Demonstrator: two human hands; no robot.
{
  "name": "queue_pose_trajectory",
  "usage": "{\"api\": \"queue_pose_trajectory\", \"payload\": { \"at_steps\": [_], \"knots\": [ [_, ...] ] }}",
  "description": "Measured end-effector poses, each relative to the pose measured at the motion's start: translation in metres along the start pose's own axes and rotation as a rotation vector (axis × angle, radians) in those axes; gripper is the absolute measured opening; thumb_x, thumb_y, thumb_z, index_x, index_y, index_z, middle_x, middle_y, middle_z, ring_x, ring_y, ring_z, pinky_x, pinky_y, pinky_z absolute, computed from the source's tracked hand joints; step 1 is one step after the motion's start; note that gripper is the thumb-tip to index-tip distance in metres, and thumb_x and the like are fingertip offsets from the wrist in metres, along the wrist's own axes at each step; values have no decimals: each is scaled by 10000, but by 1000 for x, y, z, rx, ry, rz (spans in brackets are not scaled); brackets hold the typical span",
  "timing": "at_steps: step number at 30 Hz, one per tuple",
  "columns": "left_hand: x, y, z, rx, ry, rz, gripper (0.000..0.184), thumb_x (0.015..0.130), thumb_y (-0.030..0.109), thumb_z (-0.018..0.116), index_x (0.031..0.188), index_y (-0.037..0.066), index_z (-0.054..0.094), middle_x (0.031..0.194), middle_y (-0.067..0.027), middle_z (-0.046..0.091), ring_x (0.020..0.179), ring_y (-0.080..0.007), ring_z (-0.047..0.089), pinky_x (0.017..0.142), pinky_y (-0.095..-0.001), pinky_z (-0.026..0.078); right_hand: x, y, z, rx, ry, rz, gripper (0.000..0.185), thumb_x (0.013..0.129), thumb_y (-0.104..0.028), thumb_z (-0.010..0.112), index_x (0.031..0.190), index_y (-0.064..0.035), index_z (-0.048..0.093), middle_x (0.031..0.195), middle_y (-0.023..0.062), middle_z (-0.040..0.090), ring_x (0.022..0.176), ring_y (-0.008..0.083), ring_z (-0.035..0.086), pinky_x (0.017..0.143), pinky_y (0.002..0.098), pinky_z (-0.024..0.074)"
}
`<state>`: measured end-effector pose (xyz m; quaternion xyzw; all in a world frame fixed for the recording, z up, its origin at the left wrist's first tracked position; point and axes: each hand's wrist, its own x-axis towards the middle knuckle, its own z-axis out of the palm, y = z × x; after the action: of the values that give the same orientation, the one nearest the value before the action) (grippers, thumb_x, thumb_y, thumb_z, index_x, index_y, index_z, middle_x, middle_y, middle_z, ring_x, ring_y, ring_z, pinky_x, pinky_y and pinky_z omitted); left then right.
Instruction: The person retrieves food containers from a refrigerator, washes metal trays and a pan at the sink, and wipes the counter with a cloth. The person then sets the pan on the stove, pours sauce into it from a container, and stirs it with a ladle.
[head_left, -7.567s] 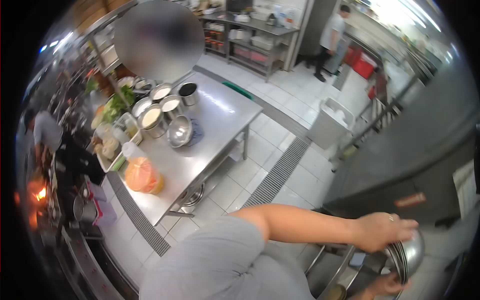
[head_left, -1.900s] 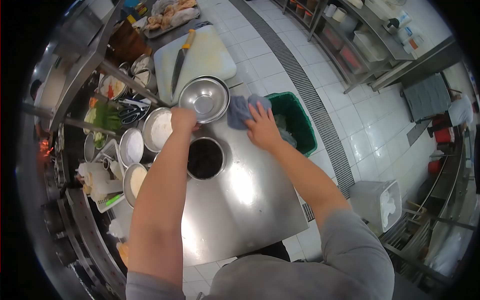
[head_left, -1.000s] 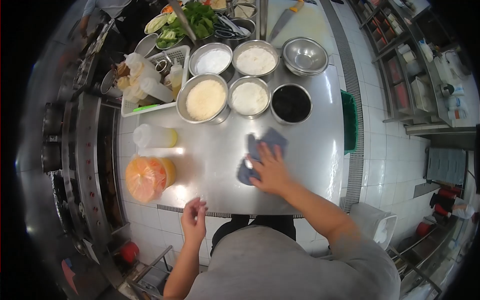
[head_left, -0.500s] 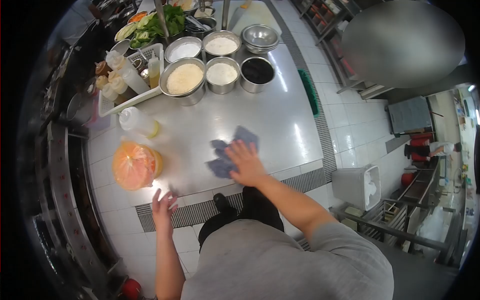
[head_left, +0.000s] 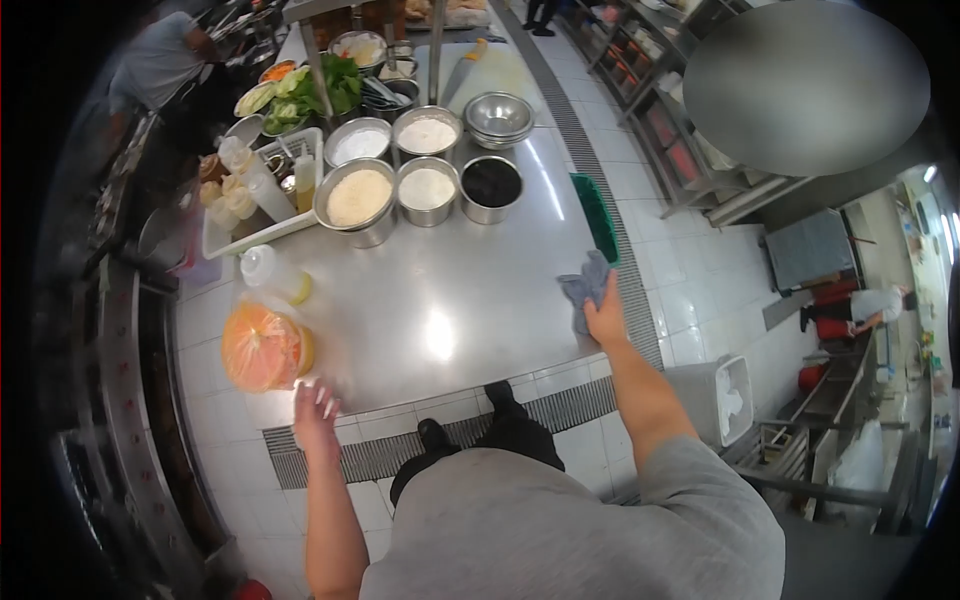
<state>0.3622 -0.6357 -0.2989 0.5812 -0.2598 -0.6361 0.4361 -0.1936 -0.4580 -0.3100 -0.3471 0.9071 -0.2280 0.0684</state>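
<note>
A crumpled grey-blue cloth point(head_left: 586, 284) is gripped in my right hand point(head_left: 606, 312) at the right edge of the steel table point(head_left: 450, 290). My left hand point(head_left: 316, 412) hangs at the near left edge, fingers apart and holding nothing. Closest to it is a tub covered in orange-tinted plastic wrap point(head_left: 262, 346). Just behind the tub, a squeeze bottle point(head_left: 274, 275) with some yellow liquid leans to one side. Past the right edge, below the cloth, a green bin point(head_left: 597, 215) shows.
Steel bowls of pale powder point(head_left: 427, 188) and crumbs point(head_left: 360, 197), plus a pot of dark liquid point(head_left: 491, 188), stand mid-table. At left is a white basket point(head_left: 262, 235) of bottles. Stacked bowls point(head_left: 499, 117) sit farther back. A grey bin point(head_left: 722, 400) is on the floor at right. Other people are nearby.
My right hand has carried the cloth from the table's middle to its right edge, bunching it up. My left hand has shifted slightly down. The view has turned a little.
</note>
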Motion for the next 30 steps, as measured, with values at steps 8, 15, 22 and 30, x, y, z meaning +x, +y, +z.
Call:
{"api": "queue_pose_trajectory", "payload": {
  "at_steps": [8, 15, 22, 30],
  "knots": [
    [-85, -61, 167, 626, -575, 58, 437, 1002, 176, 606, 1407, 41, 516, 1259, -124, 653, 1160, -223, 618, 1015, -364, 488, -12, 106, -19, 323, 53, 196, 488, 1056, -328, 476, 1367, 40, 554, 1323, 282, 602, 1241, 421, 572, 1057, 436, 438],
    [-169, -98, 379, 848, -1087, 792, 611, 890, 149, 701, 1454, 61, 482, 1392, -218, 563, 1204, -366, 610, 1048, -435, 485, -52, 49, -158, 309, 37, -122, 395, 1053, -213, 493, 1357, 24, 578, 1306, 216, 641, 1202, 335, 620, 1037, 395, 459],
    [-221, -86, 478, 829, -1441, 579, 479, 853, 128, 722, 1302, 53, 572, 1219, -192, 660, 1117, -371, 631, 965, -423, 505, -74, 33, -232, 949, 96, -51, 402, 958, 3, 610, 1352, 64, 563, 1276, 161, 640, 1150, 208, 624, 1022, 327, 470],
    [-241, -85, 482, 490, -1655, 208, 250, 837, -60, 617, 1043, 49, 527, 936, -23, 603, 906, -108, 576, 794, -275, 497, -119, 75, -247, 933, 294, 86, 374, 926, 32, 622, 1299, 57, 592, 1172, 113, 661, 1037, 142, 628, 928, 269, 493]
  ]
}}
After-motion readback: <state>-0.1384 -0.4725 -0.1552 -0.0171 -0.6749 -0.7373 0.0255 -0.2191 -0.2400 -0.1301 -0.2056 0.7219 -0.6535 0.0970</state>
